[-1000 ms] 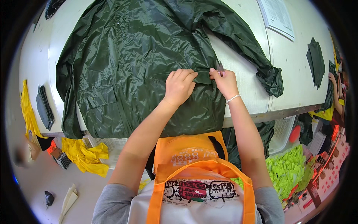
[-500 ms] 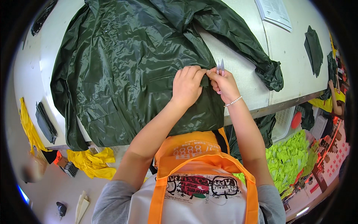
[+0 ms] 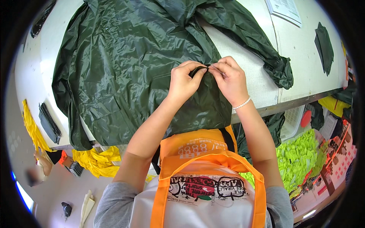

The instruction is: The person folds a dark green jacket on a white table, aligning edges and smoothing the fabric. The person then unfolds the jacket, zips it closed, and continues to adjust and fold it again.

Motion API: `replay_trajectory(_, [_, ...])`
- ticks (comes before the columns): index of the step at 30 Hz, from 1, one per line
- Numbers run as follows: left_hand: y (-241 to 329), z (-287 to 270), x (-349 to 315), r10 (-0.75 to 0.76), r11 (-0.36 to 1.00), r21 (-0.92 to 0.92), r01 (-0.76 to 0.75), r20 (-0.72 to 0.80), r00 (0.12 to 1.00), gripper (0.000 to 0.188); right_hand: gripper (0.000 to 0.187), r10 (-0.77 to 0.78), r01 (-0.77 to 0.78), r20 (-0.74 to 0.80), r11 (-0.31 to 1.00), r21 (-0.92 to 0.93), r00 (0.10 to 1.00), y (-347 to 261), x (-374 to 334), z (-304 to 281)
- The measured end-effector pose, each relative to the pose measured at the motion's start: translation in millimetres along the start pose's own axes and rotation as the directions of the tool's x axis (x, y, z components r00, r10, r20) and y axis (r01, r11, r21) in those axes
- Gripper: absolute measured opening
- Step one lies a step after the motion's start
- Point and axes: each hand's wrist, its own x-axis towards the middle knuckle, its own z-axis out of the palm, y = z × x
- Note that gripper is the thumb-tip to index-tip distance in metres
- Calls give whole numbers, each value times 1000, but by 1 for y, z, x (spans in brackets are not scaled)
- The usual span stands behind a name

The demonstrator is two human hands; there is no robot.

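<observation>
A dark green raincoat-like jacket (image 3: 140, 49) of thin, shiny, creased fabric lies spread out, its lower hem hanging over the near edge. My left hand (image 3: 185, 80) is closed, pinching a raised fold of that fabric between thumb and fingers near the jacket's right side. Close against it, my right hand (image 3: 232, 81), with a beaded bracelet at the wrist, pinches the same bit of fabric, fingertips nearly touching the left ones. Thread snips do not show now; whether the right palm hides them, I cannot tell.
The jacket rests on a pale worktable (image 3: 258, 81). Folded dark green pieces (image 3: 324, 49) and papers (image 3: 285, 11) lie to the right. Another dark stack (image 3: 49, 121) and yellow fabric (image 3: 31, 127) sit left. Below right are a white basket (image 3: 292, 123) and lime-green garments (image 3: 298, 157).
The snips that pointed up from my right hand have gone from sight. Both hands have turned to pinch the fabric together, lifting a small dark fold.
</observation>
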Motion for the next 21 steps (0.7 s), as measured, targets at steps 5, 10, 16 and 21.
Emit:
replay_trajectory(5, [5, -9, 8, -212, 977, 17, 211, 90, 973, 18, 9, 261, -275, 86, 915, 295, 962, 14, 4, 4])
replay_trajectory(10, [5, -17, 26, -341, 939, 116, 323, 228, 912, 26, 14, 309, -356, 210, 901, 246, 927, 14, 10, 4])
replay_trajectory(16, [4, -23, 36, -399, 847, -173, 503, 417, 816, 22, 20, 320, -709, 654, 499, 498, 685, 15, 27, -23])
replay_trajectory(21, [2, -21, 33, -479, 686, -355, 636, 437, 761, 18, 27, 337, -565, 464, 613, 552, 819, 13, 17, -19])
